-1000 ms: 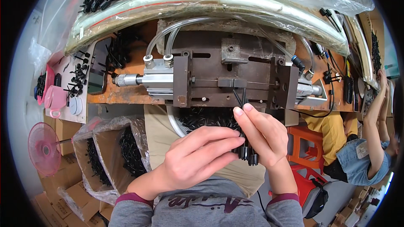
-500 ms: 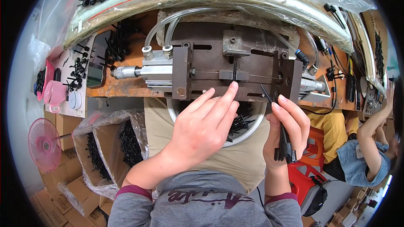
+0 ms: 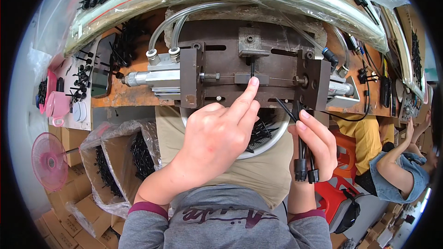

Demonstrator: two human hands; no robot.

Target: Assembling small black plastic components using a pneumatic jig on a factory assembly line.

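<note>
Left hand [image 3: 217,138] presses one black tie [image 3: 252,68] into the jig [image 3: 251,80] with its forefinger, right hand [image 3: 314,145] grips two ties [image 3: 304,157] unloaded, bowl [image 3: 272,140] holds more.

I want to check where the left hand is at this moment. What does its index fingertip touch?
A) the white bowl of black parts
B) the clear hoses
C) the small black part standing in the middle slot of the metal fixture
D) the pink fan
C: the left hand stretches its index finger onto the small black part upright in the metal fixture, away from fan, bowl and hoses.
</note>
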